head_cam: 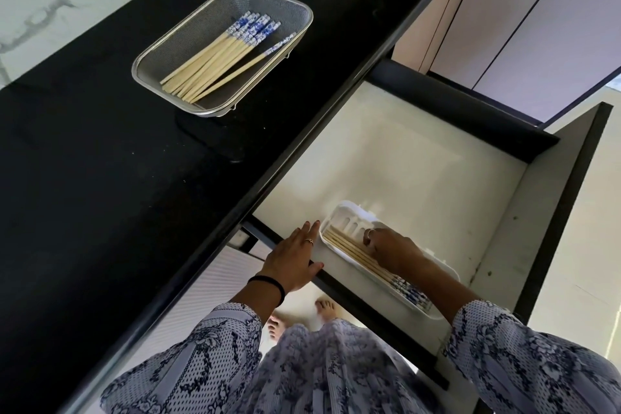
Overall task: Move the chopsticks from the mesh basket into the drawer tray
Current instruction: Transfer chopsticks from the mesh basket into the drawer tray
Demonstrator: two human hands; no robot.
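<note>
A steel mesh basket (161, 54) sits on the black counter and holds several bamboo chopsticks (215, 60) with blue-and-white patterned tops. In the open drawer lies a white plastic tray (349, 212) with several of the same chopsticks in the tray (349, 250). My right hand (393, 249) rests inside the tray on those chopsticks, fingers curled over them. My left hand (295, 257) lies flat on the drawer's front edge beside the tray, fingers spread, holding nothing.
The drawer (420, 158) has a pale floor and dark walls, with its right side wall (564, 198) standing tall. The black counter (84, 178) edge overhangs the drawer's left part. Grey cabinet doors (524, 27) stand at the top right.
</note>
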